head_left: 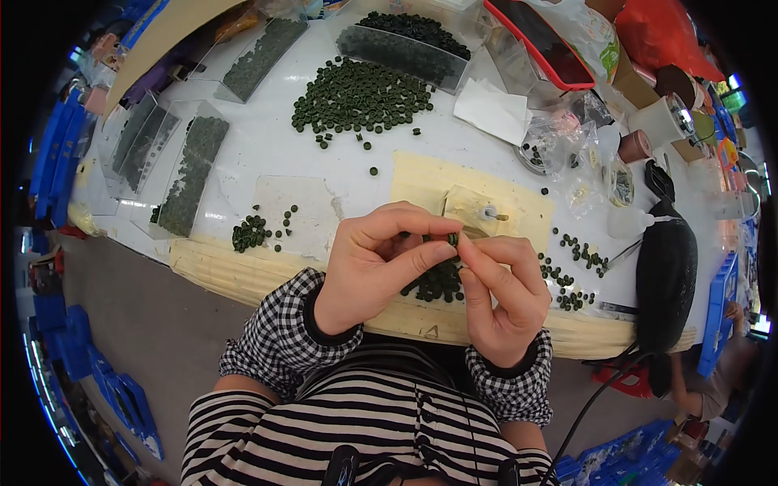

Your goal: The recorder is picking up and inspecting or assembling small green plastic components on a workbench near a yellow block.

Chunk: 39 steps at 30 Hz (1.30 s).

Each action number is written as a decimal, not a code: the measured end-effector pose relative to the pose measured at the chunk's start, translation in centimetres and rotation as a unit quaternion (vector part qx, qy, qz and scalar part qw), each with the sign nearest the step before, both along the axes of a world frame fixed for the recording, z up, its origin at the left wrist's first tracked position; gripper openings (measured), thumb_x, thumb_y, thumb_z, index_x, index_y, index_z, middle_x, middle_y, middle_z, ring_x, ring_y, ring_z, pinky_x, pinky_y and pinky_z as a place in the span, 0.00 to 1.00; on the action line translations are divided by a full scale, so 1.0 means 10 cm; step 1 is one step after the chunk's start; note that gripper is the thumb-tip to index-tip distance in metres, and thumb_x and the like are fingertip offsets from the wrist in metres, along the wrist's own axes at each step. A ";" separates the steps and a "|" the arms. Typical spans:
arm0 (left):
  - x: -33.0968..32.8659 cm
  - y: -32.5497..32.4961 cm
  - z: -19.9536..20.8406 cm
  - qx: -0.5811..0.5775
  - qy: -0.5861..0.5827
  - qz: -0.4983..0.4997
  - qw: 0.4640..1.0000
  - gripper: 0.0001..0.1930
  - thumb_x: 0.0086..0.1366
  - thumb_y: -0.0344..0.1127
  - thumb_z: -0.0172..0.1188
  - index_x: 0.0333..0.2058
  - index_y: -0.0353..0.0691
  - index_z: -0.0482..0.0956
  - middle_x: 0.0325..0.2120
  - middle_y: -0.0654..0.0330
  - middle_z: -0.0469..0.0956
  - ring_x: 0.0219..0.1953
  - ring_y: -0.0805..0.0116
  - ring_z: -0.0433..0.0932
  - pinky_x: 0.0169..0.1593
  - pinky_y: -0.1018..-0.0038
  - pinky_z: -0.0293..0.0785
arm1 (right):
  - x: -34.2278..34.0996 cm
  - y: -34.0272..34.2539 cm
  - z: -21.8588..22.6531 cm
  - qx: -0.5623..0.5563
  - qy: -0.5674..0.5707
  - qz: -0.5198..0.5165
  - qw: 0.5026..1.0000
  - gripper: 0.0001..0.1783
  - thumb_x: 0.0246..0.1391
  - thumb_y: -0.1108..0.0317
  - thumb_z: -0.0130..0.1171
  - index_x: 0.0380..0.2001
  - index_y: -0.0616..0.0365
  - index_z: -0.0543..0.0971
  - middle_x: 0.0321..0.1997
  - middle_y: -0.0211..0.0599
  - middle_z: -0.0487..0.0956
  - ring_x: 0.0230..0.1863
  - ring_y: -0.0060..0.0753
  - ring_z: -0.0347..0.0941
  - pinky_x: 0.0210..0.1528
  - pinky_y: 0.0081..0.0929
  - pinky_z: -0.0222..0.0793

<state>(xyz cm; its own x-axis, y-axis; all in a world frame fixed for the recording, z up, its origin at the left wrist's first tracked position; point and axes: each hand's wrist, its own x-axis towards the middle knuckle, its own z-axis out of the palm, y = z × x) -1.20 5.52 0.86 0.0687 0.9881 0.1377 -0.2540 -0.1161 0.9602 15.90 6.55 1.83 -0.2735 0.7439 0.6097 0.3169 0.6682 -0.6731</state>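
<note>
Above the table's near edge, my left hand (pixel 389 257) pinches a small dark green round piece (pixel 452 240) between thumb and forefinger. It looks like a short spool or grommet. The fingertips of my right hand (pixel 509 298) meet the same piece from the right, the other fingers curled. Below and between my hands lies a pile of similar pieces (pixel 438 281), partly hidden by my fingers. Just beyond them, a small block-like fixture with a metal tip (pixel 491 213) sits on a yellowish sheet (pixel 417 172).
Loose green pieces lie in a large heap (pixel 356 95), a small left cluster (pixel 253 233) and a right scatter (pixel 571 279). Clear bins (pixel 401 55) of them stand behind and left. A red-cased phone (pixel 541 44), white tissue (pixel 492 111) and black cushion-like bundle (pixel 666 279) also surround the work area.
</note>
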 end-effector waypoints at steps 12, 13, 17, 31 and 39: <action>0.04 -0.06 0.08 0.151 0.252 0.147 0.945 0.11 0.49 0.23 0.69 0.34 0.39 0.83 0.16 0.69 0.62 0.17 0.81 0.58 0.21 0.81 0.52 | 0.00 -0.02 -0.03 0.033 0.002 -0.069 0.997 0.18 0.42 0.84 0.64 0.40 0.63 0.83 0.34 0.38 0.79 0.32 0.34 0.73 0.33 0.24 0.69; 0.04 -0.06 0.08 0.156 0.254 0.149 0.943 0.11 0.49 0.23 0.69 0.34 0.39 0.83 0.16 0.69 0.62 0.17 0.81 0.58 0.21 0.81 0.52 | 0.00 -0.02 -0.03 0.034 0.004 -0.070 0.997 0.17 0.42 0.83 0.64 0.40 0.63 0.83 0.34 0.38 0.79 0.32 0.34 0.73 0.33 0.24 0.69; 0.04 -0.06 0.09 0.171 0.260 0.148 0.939 0.11 0.49 0.22 0.69 0.34 0.38 0.83 0.16 0.69 0.62 0.16 0.81 0.58 0.20 0.81 0.51 | 0.00 -0.04 -0.03 0.022 0.010 -0.084 0.996 0.17 0.43 0.83 0.64 0.40 0.63 0.83 0.34 0.38 0.79 0.32 0.33 0.73 0.33 0.23 0.70; -0.14 0.10 0.14 0.151 0.435 0.117 0.880 0.07 0.54 0.27 0.65 0.33 0.39 0.80 0.24 0.58 0.77 0.20 0.63 0.74 0.24 0.73 0.67 | 0.02 -0.03 -0.06 0.031 0.017 -0.100 0.994 0.16 0.45 0.82 0.64 0.41 0.62 0.83 0.33 0.37 0.78 0.31 0.31 0.72 0.32 0.22 0.69; -0.45 0.23 0.02 0.100 0.569 0.149 0.803 0.10 0.59 0.30 0.62 0.39 0.36 0.78 0.21 0.57 0.74 0.19 0.69 0.71 0.26 0.73 0.67 | 0.01 -0.04 -0.05 0.035 0.028 -0.090 0.995 0.16 0.45 0.82 0.64 0.40 0.63 0.83 0.33 0.37 0.78 0.31 0.32 0.73 0.34 0.22 0.69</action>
